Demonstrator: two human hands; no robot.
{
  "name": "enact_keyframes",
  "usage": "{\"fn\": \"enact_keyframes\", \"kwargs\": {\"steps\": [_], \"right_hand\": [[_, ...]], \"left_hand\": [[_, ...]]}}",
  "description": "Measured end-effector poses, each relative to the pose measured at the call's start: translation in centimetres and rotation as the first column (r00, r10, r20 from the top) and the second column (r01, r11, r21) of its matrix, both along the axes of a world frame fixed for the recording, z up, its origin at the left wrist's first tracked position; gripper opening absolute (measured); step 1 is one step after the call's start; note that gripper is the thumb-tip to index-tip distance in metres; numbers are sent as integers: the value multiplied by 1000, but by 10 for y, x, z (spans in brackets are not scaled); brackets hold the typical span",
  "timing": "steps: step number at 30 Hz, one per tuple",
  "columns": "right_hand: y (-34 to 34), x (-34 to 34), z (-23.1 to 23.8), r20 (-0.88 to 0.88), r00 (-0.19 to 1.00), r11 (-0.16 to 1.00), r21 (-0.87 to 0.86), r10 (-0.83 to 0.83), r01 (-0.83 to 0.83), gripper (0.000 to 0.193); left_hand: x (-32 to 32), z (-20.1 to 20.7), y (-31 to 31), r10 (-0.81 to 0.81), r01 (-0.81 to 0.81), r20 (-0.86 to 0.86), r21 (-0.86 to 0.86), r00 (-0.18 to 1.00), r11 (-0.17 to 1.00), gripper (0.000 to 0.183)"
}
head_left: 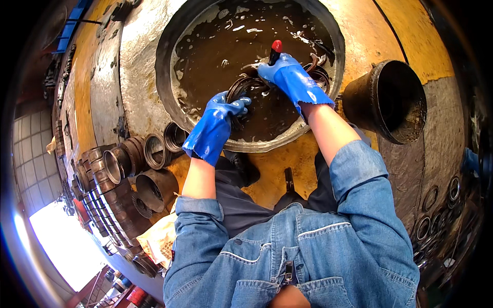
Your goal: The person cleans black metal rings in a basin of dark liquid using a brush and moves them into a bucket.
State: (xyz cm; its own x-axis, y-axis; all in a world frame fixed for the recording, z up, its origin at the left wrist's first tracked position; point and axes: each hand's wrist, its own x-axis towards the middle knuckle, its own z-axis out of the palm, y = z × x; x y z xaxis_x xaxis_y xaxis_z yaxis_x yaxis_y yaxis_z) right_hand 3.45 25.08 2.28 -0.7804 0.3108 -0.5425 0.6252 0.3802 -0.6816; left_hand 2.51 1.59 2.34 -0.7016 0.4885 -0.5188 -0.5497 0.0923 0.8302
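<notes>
A wide round tub (165, 72) of murky brown liquid (205, 69) with foam patches stands in front of me. My left hand (215, 123), in a long blue rubber glove, is closed around a bundle of thin dark metal rings (240, 88) over the near part of the tub. Beside it, my right hand (287, 74), gloved the same way, grips a tool with a red-tipped black handle (276, 47). The tool's working end is hidden beneath the glove, close to the rings. More curved ring pieces (320, 77) lie at the tub's right side, partly in the liquid.
A dark, dirty bucket (359, 97) lies on its side right of the tub. Several rusty cylinders and rings (156, 151) line the floor at left. Metal rings (423, 228) lie at the far right. A paper bag (159, 237) sits by my left elbow.
</notes>
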Motion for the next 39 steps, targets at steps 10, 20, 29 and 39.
{"fn": "enact_keyframes", "kwargs": {"steps": [10,20,29,39], "right_hand": [[15,46,71,-251,928,960,-129,-274,248,42],[27,27,48,-312,936,936,-348,-166,50,34],[-37,-25,3,-142,961,902,-335,237,-271,24],[-20,-3,33,-316,939,868,-420,135,-266,40]], "left_hand": [[3,3,31,37,-42,44,134,998,990,25],[-14,-27,12,-7,-16,136,168,991,986,36],[-10,-24,-15,-22,28,-108,59,994,998,32],[-4,-11,-27,-10,15,-58,93,998,996,36]]}}
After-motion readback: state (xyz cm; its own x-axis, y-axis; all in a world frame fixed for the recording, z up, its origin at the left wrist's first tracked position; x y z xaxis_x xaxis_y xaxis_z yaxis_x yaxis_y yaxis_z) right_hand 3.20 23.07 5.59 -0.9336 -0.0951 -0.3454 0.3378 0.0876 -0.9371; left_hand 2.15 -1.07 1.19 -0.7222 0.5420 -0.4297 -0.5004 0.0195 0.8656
